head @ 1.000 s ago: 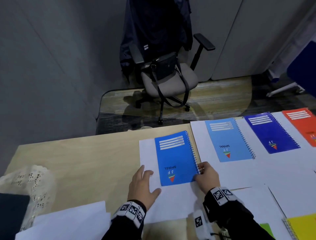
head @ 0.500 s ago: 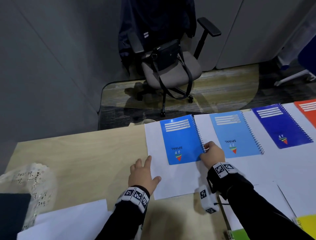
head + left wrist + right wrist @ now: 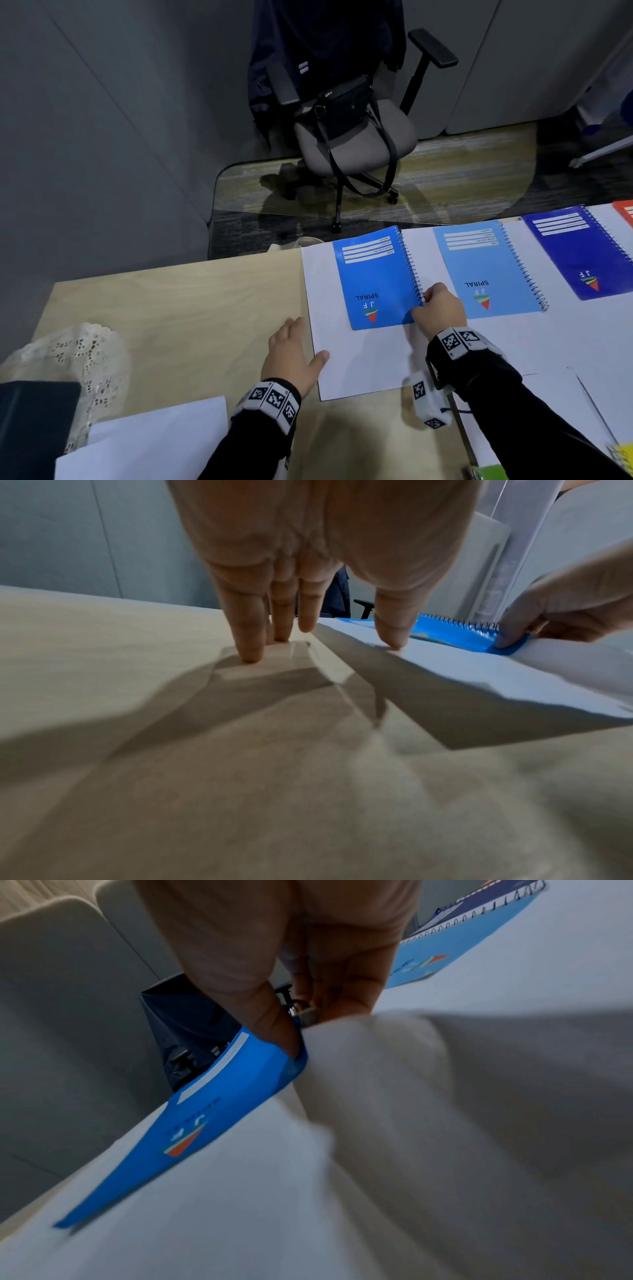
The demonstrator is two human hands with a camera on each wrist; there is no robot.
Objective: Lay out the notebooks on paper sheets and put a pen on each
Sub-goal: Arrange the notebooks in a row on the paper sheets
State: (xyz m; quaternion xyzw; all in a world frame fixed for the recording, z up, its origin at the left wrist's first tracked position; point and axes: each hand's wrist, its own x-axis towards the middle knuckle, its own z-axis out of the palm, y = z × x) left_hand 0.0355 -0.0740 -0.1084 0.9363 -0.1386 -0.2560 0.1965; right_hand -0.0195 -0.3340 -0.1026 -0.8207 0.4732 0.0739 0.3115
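Observation:
A bright blue spiral notebook (image 3: pixel 375 277) lies on a white paper sheet (image 3: pixel 363 363) at the table's far edge. My right hand (image 3: pixel 440 310) pinches the notebook's near right corner by the spiral, thumb on the cover (image 3: pixel 277 1031). My left hand (image 3: pixel 291 353) lies flat, fingers (image 3: pixel 250 631) straight on the wood and thumb on the sheet's left edge (image 3: pixel 394 634). To the right lie a light blue notebook (image 3: pixel 486 270), a dark blue one (image 3: pixel 579 250) and a red one (image 3: pixel 625 212) on white sheets. No pen is visible.
The wooden table (image 3: pixel 171 308) has bare room on the left. A lace cloth (image 3: pixel 78 363) and a dark object (image 3: pixel 30 428) sit at the near left, with loose paper (image 3: pixel 144 442) beside them. An office chair with a bag (image 3: pixel 349 116) stands beyond the table.
The sheet with the bright blue notebook has slid away from me toward the table's far edge, beside the light blue notebook. Both hands moved with it.

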